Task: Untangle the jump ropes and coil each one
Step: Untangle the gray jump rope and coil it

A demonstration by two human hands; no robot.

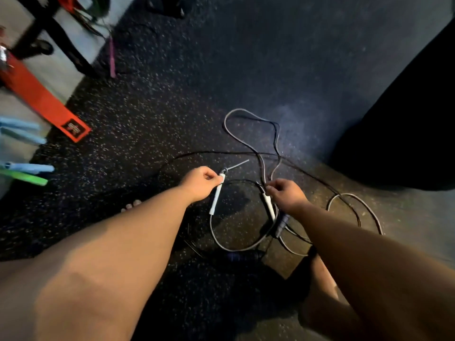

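Two jump ropes lie tangled on the dark speckled floor. My left hand [200, 183] pinches the top of one white handle [216, 196], which hangs down from my fingers. My right hand [285, 194] grips the top of the other white handle [269, 205] where the grey rope [242, 141] enters it. The grey rope loops away from me and round to the right. A thin black rope [320, 179] crosses it, and its dark handles [282, 223] lie just below my right hand.
A red band [41, 99] lies at the left by a black frame leg [64, 48]. Blue and green handles [27, 172] poke in from the left edge. A pink strap [112, 57] hangs further back. A large dark shape [403, 134] fills the right side.
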